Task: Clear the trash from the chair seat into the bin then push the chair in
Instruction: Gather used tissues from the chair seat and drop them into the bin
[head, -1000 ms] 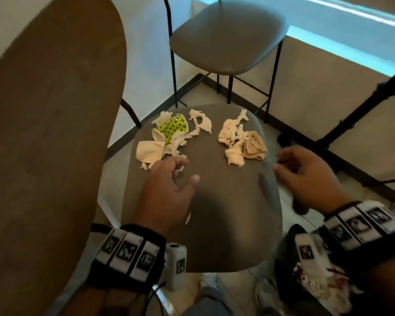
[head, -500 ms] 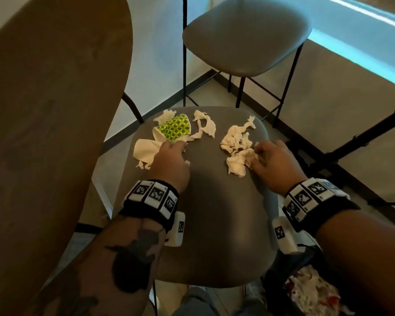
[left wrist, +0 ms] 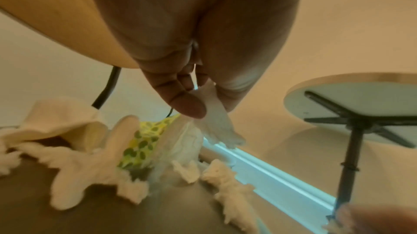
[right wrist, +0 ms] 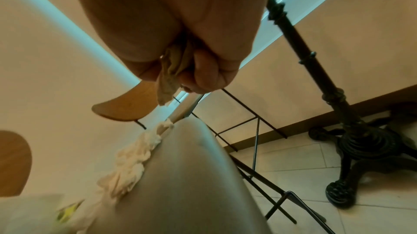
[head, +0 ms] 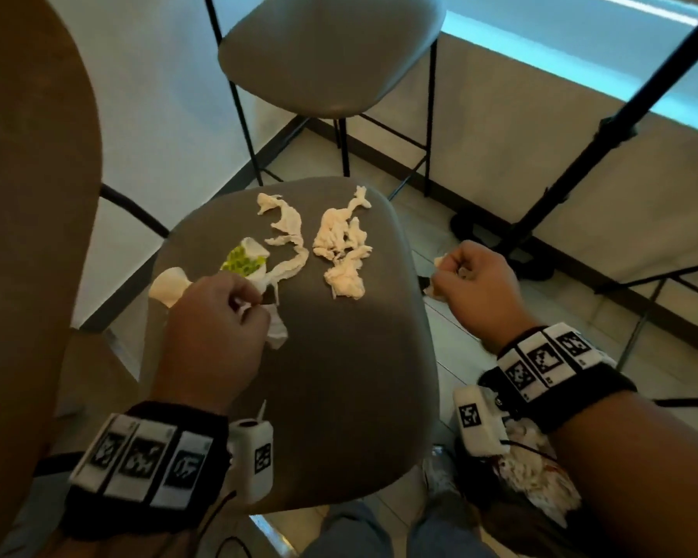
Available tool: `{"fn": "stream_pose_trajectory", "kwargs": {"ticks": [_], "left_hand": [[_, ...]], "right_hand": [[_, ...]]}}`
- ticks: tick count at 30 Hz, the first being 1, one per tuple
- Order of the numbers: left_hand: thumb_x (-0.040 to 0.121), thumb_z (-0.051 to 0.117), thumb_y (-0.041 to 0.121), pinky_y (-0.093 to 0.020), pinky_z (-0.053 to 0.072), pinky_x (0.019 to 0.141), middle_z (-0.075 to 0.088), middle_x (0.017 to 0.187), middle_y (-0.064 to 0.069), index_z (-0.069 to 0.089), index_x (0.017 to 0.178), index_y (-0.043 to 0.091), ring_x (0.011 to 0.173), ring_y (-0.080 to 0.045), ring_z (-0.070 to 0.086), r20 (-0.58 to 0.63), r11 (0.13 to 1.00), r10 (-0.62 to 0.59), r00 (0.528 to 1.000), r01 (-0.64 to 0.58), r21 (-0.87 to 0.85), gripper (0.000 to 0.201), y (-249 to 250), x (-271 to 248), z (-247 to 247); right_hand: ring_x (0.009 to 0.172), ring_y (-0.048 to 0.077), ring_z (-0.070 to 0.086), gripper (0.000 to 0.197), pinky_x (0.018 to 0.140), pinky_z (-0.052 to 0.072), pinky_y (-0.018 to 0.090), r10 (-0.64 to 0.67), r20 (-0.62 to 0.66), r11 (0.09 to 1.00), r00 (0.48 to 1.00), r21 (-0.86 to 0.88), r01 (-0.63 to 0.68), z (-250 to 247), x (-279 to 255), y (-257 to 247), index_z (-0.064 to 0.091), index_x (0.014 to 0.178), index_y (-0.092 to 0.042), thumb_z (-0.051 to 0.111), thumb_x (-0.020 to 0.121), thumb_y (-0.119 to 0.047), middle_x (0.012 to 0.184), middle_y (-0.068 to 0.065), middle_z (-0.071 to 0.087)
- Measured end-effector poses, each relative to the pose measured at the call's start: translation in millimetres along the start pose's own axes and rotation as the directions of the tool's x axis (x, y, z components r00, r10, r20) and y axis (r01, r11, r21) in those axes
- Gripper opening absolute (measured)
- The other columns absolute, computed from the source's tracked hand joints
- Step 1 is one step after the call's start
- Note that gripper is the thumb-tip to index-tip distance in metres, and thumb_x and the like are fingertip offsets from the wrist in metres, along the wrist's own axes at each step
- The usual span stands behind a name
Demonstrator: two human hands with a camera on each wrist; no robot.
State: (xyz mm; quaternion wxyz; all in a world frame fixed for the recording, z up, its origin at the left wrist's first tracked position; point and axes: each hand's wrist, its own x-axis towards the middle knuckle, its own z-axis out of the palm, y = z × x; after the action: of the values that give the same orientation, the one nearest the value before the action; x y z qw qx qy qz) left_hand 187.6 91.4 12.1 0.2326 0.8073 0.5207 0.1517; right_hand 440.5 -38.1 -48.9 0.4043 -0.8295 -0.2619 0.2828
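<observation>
The grey chair seat [head: 339, 388] carries crumpled white tissues [head: 341, 251], a long twisted strip [head: 287, 231] and a green-dotted paper wrapper [head: 242, 261]. My left hand [head: 234, 308] hovers over the seat's left side and pinches a white tissue piece [left wrist: 216, 122] between thumb and fingers. My right hand [head: 468, 275] is off the seat's right edge, fist curled round a brownish crumpled napkin [right wrist: 169, 77]. The bin [head: 536, 477], holding paper trash, shows at the lower right under my right wrist.
A wooden chair back [head: 29, 235] fills the left. A second grey chair [head: 331, 50] with black legs stands beyond. A black tripod base [right wrist: 361, 148] stands on the tiled floor to the right. My legs [head: 379, 533] are below the seat.
Both hands reached to the trash, closed on pieces and lifted. The right hand carried the brown napkin off the seat to the right; the left pulled tissue and wrapper toward me.
</observation>
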Motion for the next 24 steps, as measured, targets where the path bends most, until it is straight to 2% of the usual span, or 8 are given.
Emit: {"fn": "stream_pose_trajectory", "kwargs": {"ticks": [3, 5, 7, 9, 13, 18, 21, 24], "left_hand": [[0.089, 0.072, 0.013, -0.016, 0.042, 0.063, 0.054, 0.080, 0.019, 0.059, 0.091, 0.023, 0.073, -0.001, 0.056, -0.017, 0.998, 0.060, 0.998, -0.060, 0.002, 0.017, 8.5, -9.4, -11.4], [0.089, 0.072, 0.015, -0.018, 0.046, 0.061, 0.057, 0.081, 0.018, 0.058, 0.093, 0.025, 0.074, -0.004, 0.061, -0.007, 0.998, 0.065, 0.998, -0.065, -0.015, 0.018, 6.5, -13.1, -17.6], [0.090, 0.072, 0.018, -0.023, 0.049, 0.059, 0.060, 0.083, 0.014, 0.057, 0.094, 0.029, 0.076, -0.009, 0.063, 0.022, 0.999, 0.049, 0.999, -0.048, -0.018, 0.019, 0.3, -16.7, -21.0], [0.090, 0.073, 0.018, -0.023, 0.045, 0.056, 0.061, 0.081, 0.011, 0.057, 0.092, 0.029, 0.072, -0.009, 0.061, 0.058, 1.000, 0.028, 0.998, -0.028, -0.004, 0.019, -5.1, -22.7, -21.7], [0.090, 0.073, 0.017, -0.026, 0.047, 0.057, 0.064, 0.079, 0.004, 0.058, 0.085, 0.027, 0.070, -0.012, 0.062, 0.091, 0.998, 0.049, 0.995, -0.045, -0.050, 0.019, -3.5, -37.6, -27.2], [0.087, 0.074, 0.013, -0.032, 0.058, 0.065, 0.065, 0.081, 0.005, 0.058, 0.080, 0.025, 0.074, -0.014, 0.065, 0.096, 0.985, 0.119, 0.988, -0.106, -0.136, 0.022, 7.3, -49.7, -33.4], [0.087, 0.075, 0.014, -0.028, 0.056, 0.057, 0.067, 0.078, 0.004, 0.060, 0.081, 0.025, 0.072, -0.012, 0.065, 0.130, 0.970, 0.190, 0.973, -0.166, -0.177, 0.020, 21.3, -56.1, -30.0], [0.086, 0.076, 0.019, -0.031, 0.050, 0.047, 0.067, 0.071, 0.005, 0.061, 0.080, 0.029, 0.068, -0.010, 0.064, 0.208, 0.964, 0.234, 0.950, -0.199, -0.177, 0.019, 44.4, -64.4, -18.0]], "right_hand": [[0.067, 0.012, 0.058, 0.005, 0.058, 0.044, 0.029, 0.064, -0.046, 0.994, 0.997, 0.094, -0.059, -17.6, -16.1, 15.1, 0.063, 0.084, -0.014, 0.068, 0.083, -0.015, 0.088, 0.002, 0.068], [0.062, 0.013, 0.056, 0.005, 0.054, 0.042, 0.028, 0.091, -0.062, 0.986, 0.994, 0.143, -0.081, -26.1, -27.7, 25.2, 0.063, 0.083, -0.016, 0.068, 0.083, -0.016, 0.087, 0.007, 0.069], [0.061, 0.004, 0.060, 0.005, 0.057, 0.043, 0.025, 0.094, -0.075, 0.988, 0.993, 0.128, -0.083, -31.9, -40.0, 33.3, 0.063, 0.085, -0.013, 0.068, 0.084, -0.013, 0.083, 0.004, 0.069], [0.058, -0.002, 0.059, 0.006, 0.058, 0.042, 0.023, 0.099, -0.075, 0.989, 0.992, 0.114, -0.090, -34.0, -50.9, 41.4, 0.063, 0.086, -0.008, 0.067, 0.084, -0.010, 0.077, 0.001, 0.067], [0.070, 0.015, 0.061, 0.008, 0.062, 0.047, 0.031, 0.124, -0.045, 0.982, 0.991, 0.146, -0.117, -33.0, -65.0, 54.1, 0.062, 0.085, -0.010, 0.069, 0.084, -0.013, 0.082, 0.007, 0.066], [0.075, 0.018, 0.065, 0.008, 0.067, 0.052, 0.033, 0.133, -0.052, 0.979, 0.990, 0.164, -0.123, -36.5, -83.1, 59.0, 0.061, 0.081, -0.013, 0.068, 0.084, -0.011, 0.085, 0.005, 0.066], [0.069, 0.004, 0.066, 0.007, 0.064, 0.049, 0.024, 0.155, -0.087, 0.972, 0.984, 0.190, -0.137, -47.9, -103.1, 66.5, 0.062, 0.082, -0.012, 0.068, 0.084, -0.009, 0.084, 0.002, 0.067], [0.052, -0.006, 0.059, 0.008, 0.050, 0.044, 0.011, 0.203, -0.154, 0.960, 0.967, 0.227, -0.165, -64.7, -131.4, 83.4, 0.062, 0.081, -0.008, 0.067, 0.084, -0.003, 0.076, 0.001, 0.066]]}}
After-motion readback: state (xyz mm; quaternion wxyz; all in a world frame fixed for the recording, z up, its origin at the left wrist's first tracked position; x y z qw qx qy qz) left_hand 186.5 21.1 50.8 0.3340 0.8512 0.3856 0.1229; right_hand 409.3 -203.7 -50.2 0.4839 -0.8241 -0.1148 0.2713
